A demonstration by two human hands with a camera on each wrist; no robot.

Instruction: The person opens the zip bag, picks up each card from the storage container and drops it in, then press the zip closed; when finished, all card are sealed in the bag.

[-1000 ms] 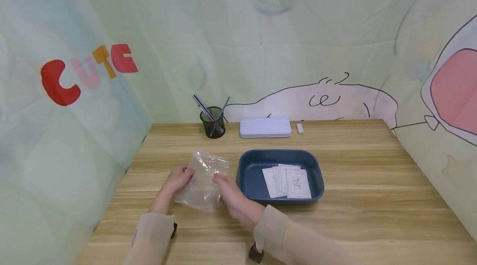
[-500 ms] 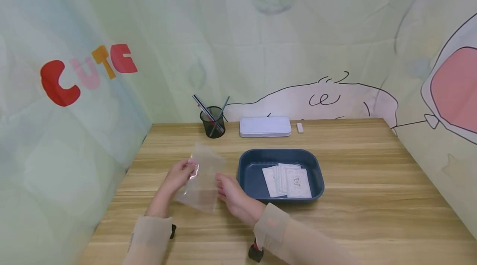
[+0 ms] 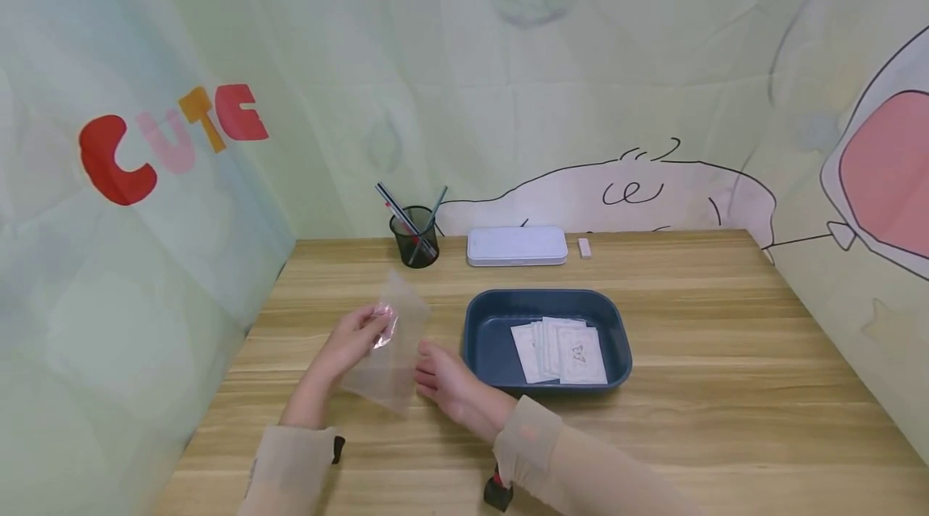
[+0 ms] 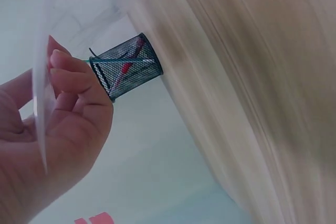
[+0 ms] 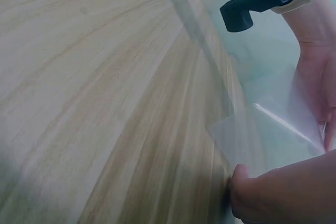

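Note:
My left hand (image 3: 353, 343) pinches a clear plastic bag (image 3: 397, 371) by its left side. The bag stands tilted above the table, turned nearly edge-on in the left wrist view. At the bag's right edge is my right hand (image 3: 453, 387), fingers loosely bent and fingertips right beside the film. In the right wrist view, the thumb of the right hand (image 5: 283, 187) shows below the bag (image 5: 247, 135). A dark blue tray (image 3: 475, 310) stands just right of the hands, with several white printed square packets (image 3: 581, 355) overlapping in its right half.
Behind the bag stands a black mesh pen cup (image 3: 415, 240) holding pens. A white flat case (image 3: 516, 247) and a small white eraser-like block (image 3: 584, 248) lie along the back edge of the wooden table (image 3: 697, 322). A printed curtain (image 3: 464, 97) surrounds the table.
The bag has turned from lying nearly face-up to standing more edge-on, its top corner rising. My right thumb has come off the bag's face to its right edge. The left hand keeps its pinch.

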